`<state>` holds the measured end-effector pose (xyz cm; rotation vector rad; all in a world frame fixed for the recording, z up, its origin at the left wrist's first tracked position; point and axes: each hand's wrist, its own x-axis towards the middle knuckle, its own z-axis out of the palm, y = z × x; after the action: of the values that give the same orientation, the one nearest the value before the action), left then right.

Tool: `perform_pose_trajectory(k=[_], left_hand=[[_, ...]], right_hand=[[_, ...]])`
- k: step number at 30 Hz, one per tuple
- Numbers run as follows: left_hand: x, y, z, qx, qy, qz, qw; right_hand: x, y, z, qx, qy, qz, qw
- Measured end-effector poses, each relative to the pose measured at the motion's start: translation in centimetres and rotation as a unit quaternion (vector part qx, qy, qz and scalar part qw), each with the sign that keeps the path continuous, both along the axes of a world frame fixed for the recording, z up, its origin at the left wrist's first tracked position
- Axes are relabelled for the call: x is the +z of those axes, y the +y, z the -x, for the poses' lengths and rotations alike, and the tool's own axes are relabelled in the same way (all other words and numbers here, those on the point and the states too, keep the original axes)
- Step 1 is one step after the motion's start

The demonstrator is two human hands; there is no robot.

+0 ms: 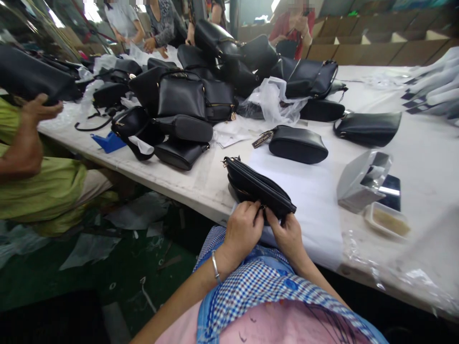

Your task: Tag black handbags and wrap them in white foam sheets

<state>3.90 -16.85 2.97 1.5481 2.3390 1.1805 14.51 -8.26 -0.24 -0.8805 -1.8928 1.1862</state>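
Bag workshop: piled black handbags (pixel 181 98), long worktable (pixel 426 165), cardboard boxes (pixel 380 51), co-workers (pixel 125 23).

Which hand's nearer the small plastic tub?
Right. The right hand is at the near edge of the held black bag, left of the tub; the left hand is farther left on that bag.

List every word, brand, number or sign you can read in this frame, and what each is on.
"DELUXITY" (probable; small and tilted): hang tag on the black bag beyond the hands.
Held bag: no legible text.
Paper by the piled bags: any print is too small to read.
No other text, number or sign is readable.
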Motion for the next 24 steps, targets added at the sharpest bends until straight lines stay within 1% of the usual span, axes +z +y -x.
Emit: perform_pose_trajectory(k=[2, 4, 7, 9, 11, 14, 16, 19, 21, 24], left_hand=[[0.4, 0.1, -0.1, 0.017, -0.035, 0.003, 0.999], [0.8, 0.1, 0.1, 0.024, -0.089, -0.004, 0.996], [1.1, 0.0, 0.4, 0.012, -0.164, -0.017, 0.986], [1.0, 0.1, 0.4, 0.011, -0.187, -0.024, 0.982], [0.7, 0.3, 0.1, 0.018, -0.177, -0.031, 0.984], [0.4, 0.3, 0.2, 0.026, -0.1, -0.038, 0.994], [0.4, -0.2, 1.4, 0.056, -0.023, -0.042, 0.997], [0.7, -1.3, 4.7, 0.139, 0.06, -0.05, 0.987], [0.9, -1.9, 6.9, 0.162, 0.07, -0.051, 0.983], [0.9, -1.8, 8.8, 0.149, 0.024, -0.064, 0.986]], right_hand=[[-0.2, -0.1, 0.0, 0.012, 0.006, -0.013, 1.0], [-0.4, -0.1, -0.1, 0.02, 0.009, -0.026, 0.999], [-0.5, -0.1, -0.2, 0.024, 0.002, -0.032, 0.999], [-0.3, -0.1, -0.2, 0.027, 0.001, -0.035, 0.999], [0.0, -0.1, -0.2, 0.033, 0.004, -0.038, 0.999], [0.4, -0.2, -0.3, 0.038, 0.006, -0.038, 0.999], [0.6, -0.2, -0.4, 0.031, 0.001, -0.035, 0.999], [0.8, -0.2, -0.7, 0.029, -0.014, -0.03, 0.999], [0.7, 0.0, -0.9, 0.043, -0.017, -0.035, 0.998], [0.4, 0.6, -1.0, 0.065, -0.018, -0.038, 0.997]])
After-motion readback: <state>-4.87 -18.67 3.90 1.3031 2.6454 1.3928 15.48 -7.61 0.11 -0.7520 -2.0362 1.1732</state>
